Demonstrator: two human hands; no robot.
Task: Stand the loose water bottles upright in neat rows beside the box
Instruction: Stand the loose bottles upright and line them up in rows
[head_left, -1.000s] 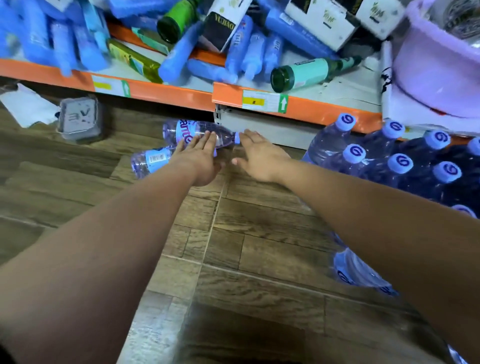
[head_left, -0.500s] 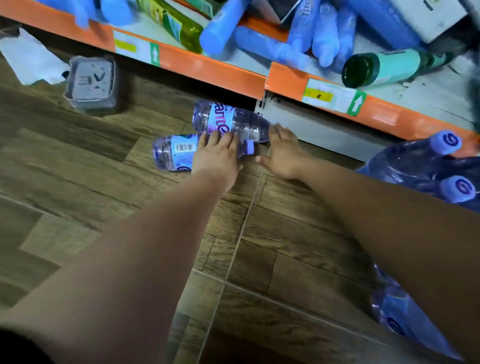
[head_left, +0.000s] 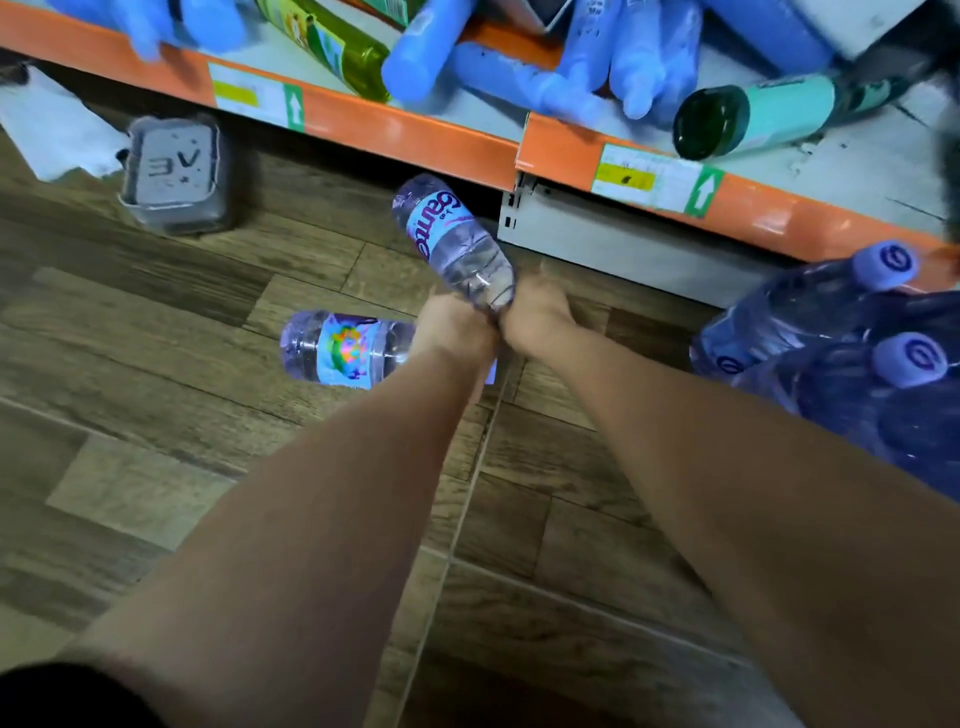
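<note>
Wood-pattern floor (head_left: 156, 415) fills most of the view, and the orange shelf edge (head_left: 415, 140) crosses the top from left to right.

Two loose water bottles are below the shelf edge. The tilted bottle (head_left: 449, 236) is just below the middle of the shelf edge. Its long axis runs diagonally: the base points up and left toward the shelf edge, and the neck end points down and right, into the hands. Its label shows purple letters that look like "Sante", but the first letter is not clear. The lying bottle (head_left: 345, 348) is lower and more to the left, flat on the floor, with its long axis almost parallel to the shelf edge and its base to the left. Its label is blurred and I cannot read it.

Both hands meet at the neck end of the tilted bottle. The left hand (head_left: 454, 327) and the right hand (head_left: 537, 312) have curled fingers and grasp it there; the cap is hidden.

Below the right end of the shelf edge are the standing bottles (head_left: 789, 312). Two purple caps (head_left: 883, 265) show, each with a swirl mark.

Two shelf tags (head_left: 652, 179) sit on the shelf edge, each with a white arrow on green. Below its left end one grey box (head_left: 174, 174) reads "3V".
</note>
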